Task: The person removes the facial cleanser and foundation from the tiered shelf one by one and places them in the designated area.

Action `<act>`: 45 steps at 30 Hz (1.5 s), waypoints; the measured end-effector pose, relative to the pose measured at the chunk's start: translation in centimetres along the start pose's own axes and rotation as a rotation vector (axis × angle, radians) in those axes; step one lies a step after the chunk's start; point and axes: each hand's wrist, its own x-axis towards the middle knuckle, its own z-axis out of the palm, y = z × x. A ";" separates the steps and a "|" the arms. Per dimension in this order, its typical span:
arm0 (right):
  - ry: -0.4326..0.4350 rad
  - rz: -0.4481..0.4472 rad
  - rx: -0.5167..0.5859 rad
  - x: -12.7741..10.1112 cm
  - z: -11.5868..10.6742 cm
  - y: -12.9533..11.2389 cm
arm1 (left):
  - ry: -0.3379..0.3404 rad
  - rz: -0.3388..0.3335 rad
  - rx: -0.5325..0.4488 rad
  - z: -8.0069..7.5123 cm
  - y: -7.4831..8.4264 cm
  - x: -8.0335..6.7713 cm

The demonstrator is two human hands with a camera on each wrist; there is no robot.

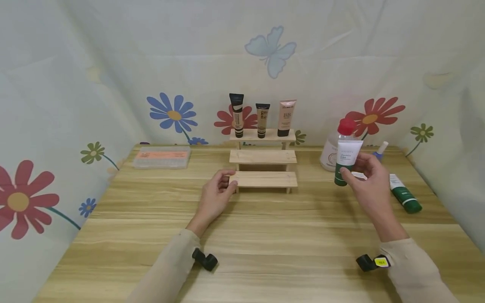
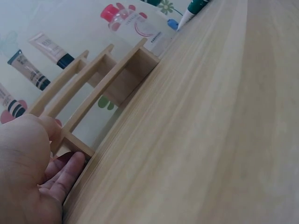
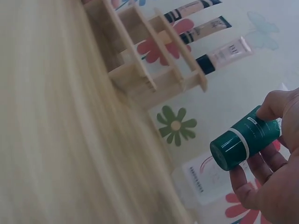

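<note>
Right hand (image 1: 369,176) pinching a white tube with a green cap (image 1: 346,162) between thumb and curled fingers, holding it cap-down above the table (image 1: 265,235), off to the right of the wooden stepped rack (image 1: 263,158). In the right wrist view, fingers (image 3: 261,163) wrapping round the green cap end (image 3: 243,142), thumb pressing from above.

Left hand (image 1: 216,191) lying relaxed on the tabletop, fingers lightly bent, fingertips touching the left end of the rack's lowest step; gripping nothing. In the left wrist view, fingers (image 2: 63,175) resting against the base of that step (image 2: 77,147).

Standing on the rack's top step: three tubes (image 1: 261,118), caps down. Lower two steps bare. Behind the held tube, a clear bottle with a red cap (image 1: 337,145). Lying on the table to the right, a second green-and-white tube (image 1: 404,192). At the back left, a flat clear box (image 1: 162,157).

Surrounding the light wood table, a pale cloth backdrop (image 1: 94,75) printed with flowers and a butterfly.
</note>
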 end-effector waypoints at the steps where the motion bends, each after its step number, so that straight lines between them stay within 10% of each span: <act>1: -0.005 0.009 -0.009 -0.1 -0.1 0.4 | 0.001 0.000 0.000 0.0 0.0 0.0; 16: -0.110 0.143 -0.085 -1.9 -0.2 4.4 | 0.011 -0.003 -0.005 0.1 -0.2 0.0; 45: -0.089 0.128 -0.224 -2.3 1.2 5.1 | 0.008 0.000 0.000 0.0 0.2 -0.1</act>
